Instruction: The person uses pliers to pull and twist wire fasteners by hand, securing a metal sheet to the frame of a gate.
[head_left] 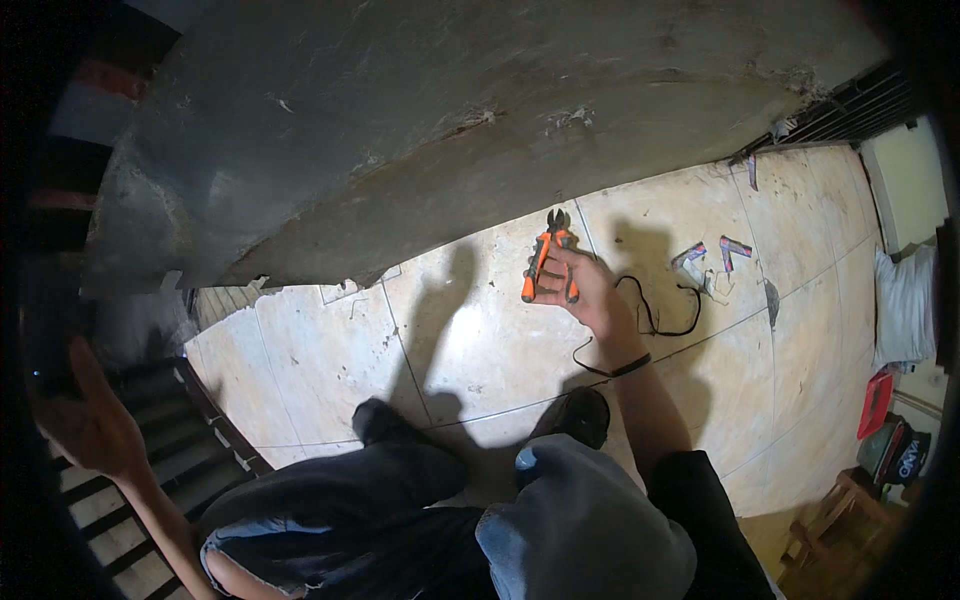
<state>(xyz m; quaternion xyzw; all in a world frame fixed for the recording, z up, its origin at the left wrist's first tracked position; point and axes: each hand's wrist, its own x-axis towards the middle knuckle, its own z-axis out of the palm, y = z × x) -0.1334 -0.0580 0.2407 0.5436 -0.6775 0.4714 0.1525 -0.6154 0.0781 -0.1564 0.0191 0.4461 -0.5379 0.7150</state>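
Note:
My right hand (588, 290) is closed round the handles of a pair of cutting pliers (556, 238) with orange and black grips. Their dark jaws point away from me, close to the lower edge of a large grey panel (420, 130) with frayed, whitish patches. At the far left my left hand (95, 425) is raised with its thumb stretched out, near dark slats. Part of its fingers fades into the dark rim, and nothing shows in it. A black cord (655, 330) lies on the floor beside my right wrist, which has a dark band round it.
Pale floor tiles (330, 370) lie under my shoes. Torn colourful wrappers (735, 250) are scattered right of the pliers. Dark slatted bars (160, 470) stand at lower left. Along the right are a white pillow (905, 305), a red object (875, 405) and a wooden stool (835, 520).

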